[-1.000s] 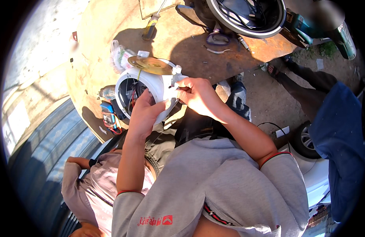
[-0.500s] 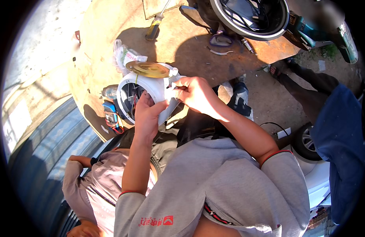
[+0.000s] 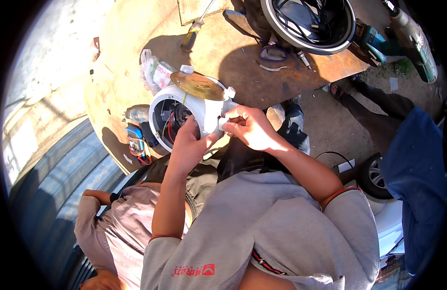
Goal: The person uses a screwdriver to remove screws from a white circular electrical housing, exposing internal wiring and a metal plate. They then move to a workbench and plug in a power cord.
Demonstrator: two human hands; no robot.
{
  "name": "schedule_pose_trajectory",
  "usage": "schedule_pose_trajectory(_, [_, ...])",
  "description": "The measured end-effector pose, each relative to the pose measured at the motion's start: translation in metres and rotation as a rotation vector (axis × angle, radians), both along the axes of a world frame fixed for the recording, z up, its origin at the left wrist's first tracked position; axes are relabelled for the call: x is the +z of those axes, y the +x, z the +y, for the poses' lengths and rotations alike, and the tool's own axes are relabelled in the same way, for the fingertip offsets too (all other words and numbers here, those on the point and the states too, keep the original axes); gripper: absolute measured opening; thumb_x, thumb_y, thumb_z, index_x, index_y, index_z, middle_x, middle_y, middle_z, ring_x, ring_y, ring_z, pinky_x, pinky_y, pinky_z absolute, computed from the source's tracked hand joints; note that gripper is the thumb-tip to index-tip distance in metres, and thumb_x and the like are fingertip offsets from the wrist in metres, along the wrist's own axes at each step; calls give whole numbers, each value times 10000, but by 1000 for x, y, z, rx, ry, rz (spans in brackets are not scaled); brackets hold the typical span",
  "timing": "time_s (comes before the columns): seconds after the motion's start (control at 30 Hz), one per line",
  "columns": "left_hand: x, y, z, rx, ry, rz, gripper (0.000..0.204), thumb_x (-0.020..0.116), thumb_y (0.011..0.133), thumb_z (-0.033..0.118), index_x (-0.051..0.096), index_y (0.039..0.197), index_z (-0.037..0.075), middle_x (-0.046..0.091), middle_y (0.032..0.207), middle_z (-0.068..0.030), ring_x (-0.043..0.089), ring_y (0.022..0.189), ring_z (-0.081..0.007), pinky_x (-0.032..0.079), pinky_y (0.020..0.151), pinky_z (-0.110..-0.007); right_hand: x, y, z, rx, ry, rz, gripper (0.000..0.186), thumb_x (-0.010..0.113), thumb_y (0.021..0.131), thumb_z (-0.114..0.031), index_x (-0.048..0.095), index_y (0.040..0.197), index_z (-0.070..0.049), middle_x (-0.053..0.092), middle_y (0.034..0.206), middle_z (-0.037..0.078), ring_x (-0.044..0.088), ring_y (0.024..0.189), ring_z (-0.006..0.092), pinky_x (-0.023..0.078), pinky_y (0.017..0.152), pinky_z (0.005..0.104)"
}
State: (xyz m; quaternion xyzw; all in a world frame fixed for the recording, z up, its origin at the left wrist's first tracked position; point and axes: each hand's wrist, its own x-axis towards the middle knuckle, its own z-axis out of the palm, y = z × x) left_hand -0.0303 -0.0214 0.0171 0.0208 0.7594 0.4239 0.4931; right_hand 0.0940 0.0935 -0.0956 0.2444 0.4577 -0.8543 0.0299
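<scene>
A white, rounded appliance housing (image 3: 211, 112) lies on its side at the table's near edge, its round opening facing left with wires inside. A brass-coloured round plate (image 3: 200, 87) rests on top of it, joined by a green-yellow wire (image 3: 185, 98). My left hand (image 3: 188, 149) is closed on the housing's rim, fingers inside the opening and thumb outside. Against the housing's right side, my right hand (image 3: 247, 127) pinches a small white plastic piece (image 3: 222, 123), partly hidden by the fingertips. Another white piece (image 3: 230, 92) sticks out just above it.
On the wooden table (image 3: 129, 63) lie a screwdriver (image 3: 192, 36), a plastic bag (image 3: 156, 72) and a blue multimeter (image 3: 135, 137). A dark round pot with cables (image 3: 310, 41) and a power drill (image 3: 417, 43) are at the far right. People sit at left (image 3: 122, 208) and stand at right (image 3: 417, 154).
The housing and plate have shifted slightly right in view, along with both hands. The plate sits more tilted, and more of the wiring shows inside the opening.
</scene>
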Motion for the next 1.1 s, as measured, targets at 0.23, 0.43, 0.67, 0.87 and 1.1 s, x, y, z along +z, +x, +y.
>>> schedule_pose_trajectory(0.23, [2, -3, 1, -68, -89, 26, 414, 671, 862, -21, 545, 1256, -35, 668, 1146, -77, 639, 1026, -144, 500, 908, -301, 0, 3, -5, 20, -5, 7, 233, 689, 925, -76, 626, 1109, 51, 703, 901, 83, 664, 821, 111, 529, 726, 272])
schedule_pose_trajectory(0.43, [-6, -2, -3, 80, -6, -33, 541, 708, 800, -53, 520, 1308, -48, 655, 1223, -100, 629, 1099, -171, 465, 988, -316, 6, -1, 3, 71, 34, 2, 245, 672, 930, -70, 642, 1139, 57, 708, 918, 90, 655, 838, 104, 523, 748, 266])
schedule_pose_trajectory(0.67, [-9, -3, -2, 132, -6, -59, 555, 697, 778, -77, 527, 1306, -42, 670, 1212, -110, 644, 1080, -172, 493, 951, -313, 15, -1, -3, -59, 481, 126, 381, 629, 921, -141, 633, 1245, 59, 694, 951, 284, 702, 844, 387, 536, 800, 398])
schedule_pose_trajectory(0.87, [-6, 0, 0, 84, 23, -8, 591, 659, 788, -84, 492, 1353, -40, 645, 1244, -100, 627, 1108, -172, 496, 950, -301, 21, -5, -4, 11, 220, 14, 404, 592, 941, -153, 604, 1272, 78, 681, 1006, 295, 680, 960, 419, 536, 859, 445])
schedule_pose_trajectory(1.1, [-5, -6, -1, 50, 78, -54, 614, 646, 802, -76, 464, 1387, -47, 628, 1270, -103, 603, 1162, -179, 478, 985, -316, 24, -9, -1, 53, 652, 103, 424, 570, 882, -59, 580, 1271, 107, 677, 952, 300, 682, 918, 426, 536, 830, 469])
